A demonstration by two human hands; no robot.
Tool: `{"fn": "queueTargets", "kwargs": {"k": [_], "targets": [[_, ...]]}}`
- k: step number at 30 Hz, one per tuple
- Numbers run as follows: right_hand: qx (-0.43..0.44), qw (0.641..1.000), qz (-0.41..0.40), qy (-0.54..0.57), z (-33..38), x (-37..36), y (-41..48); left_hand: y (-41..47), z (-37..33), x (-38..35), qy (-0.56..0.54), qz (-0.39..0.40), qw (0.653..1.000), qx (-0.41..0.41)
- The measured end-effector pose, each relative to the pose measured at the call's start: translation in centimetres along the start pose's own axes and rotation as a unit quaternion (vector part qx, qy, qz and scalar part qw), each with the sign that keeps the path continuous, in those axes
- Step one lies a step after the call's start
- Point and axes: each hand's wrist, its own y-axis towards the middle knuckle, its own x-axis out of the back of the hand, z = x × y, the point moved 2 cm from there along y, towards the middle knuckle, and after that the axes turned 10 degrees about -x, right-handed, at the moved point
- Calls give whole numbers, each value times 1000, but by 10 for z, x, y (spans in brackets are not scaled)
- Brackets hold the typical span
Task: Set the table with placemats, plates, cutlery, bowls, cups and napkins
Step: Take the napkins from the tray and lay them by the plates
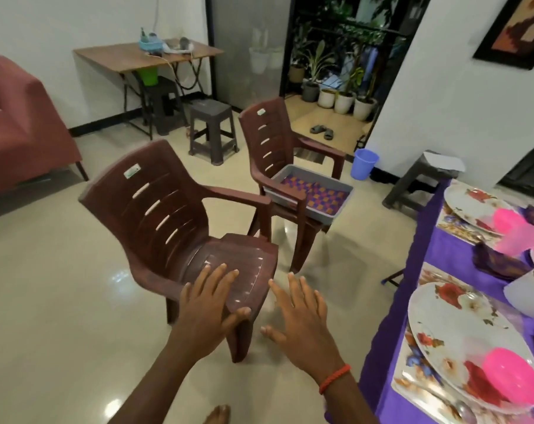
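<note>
The table (pixel 412 270), draped in smooth purple cloth, stood at the right, well apart from the fingers of both hands. A brown moulded-plastic near chair (pixel 167 209) with a slatted back stood directly beneath the hands. A far chair (pixel 274 139) of the same make bore a grey rectangular tray (pixel 313 175) of orange-and-purple chequered cloths (pixel 320 194). On the table, an oval floral plate (pixel 449 328) lay on a printed placemat (pixel 412 377), with a glossy round pink bowl (pixel 510 381) on its near end. The left hand (pixel 209 304) stretched palm-down over the seat's front edge, fingers straight and apart; whether it touched could not be told. The right hand (pixel 302 316), a red thread (pixel 334 377) at its wrist, hovered beside the seat, fingers splayed, holding nothing.
</note>
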Motion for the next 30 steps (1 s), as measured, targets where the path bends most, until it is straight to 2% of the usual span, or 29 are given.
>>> {"fn": "queueTargets", "kwargs": {"k": [6,14,22,30], "targets": [[-79,997,-23,5,-12,22,58,93,14,5,-19,33,998,-56],[-152,988,-17,5,-51,39,103,172,3,-18,-12,80,992,-99],[-142,990,-20,17,-108,70,193,272,-19,-38,-26,76,992,-100],[-143,988,-56,18,-194,133,278,402,-68,-67,-24,73,991,-106]]}}
